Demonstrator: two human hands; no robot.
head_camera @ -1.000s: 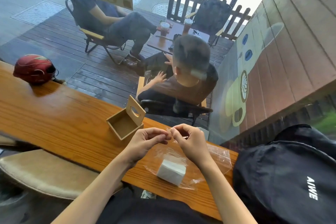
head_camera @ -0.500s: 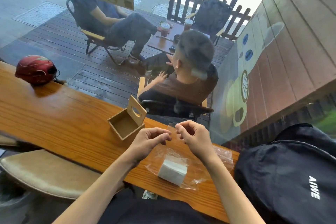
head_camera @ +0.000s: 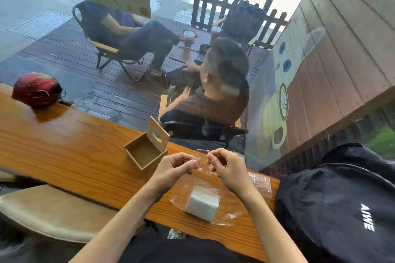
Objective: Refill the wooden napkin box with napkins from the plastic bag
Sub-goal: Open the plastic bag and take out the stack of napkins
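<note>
One stack of napkins (head_camera: 202,207) lies nearest, inside the single clear plastic bag (head_camera: 259,183) on the counter (head_camera: 64,145). Above it, the left hand (head_camera: 173,171) and right hand (head_camera: 228,168) each pinch the bag's mouth with curled fingers. Parting the film evenly, without tearing, should free the stack best. Just beyond to the left stands one wooden napkin box (head_camera: 145,151), lid tilted up, empty.
</note>
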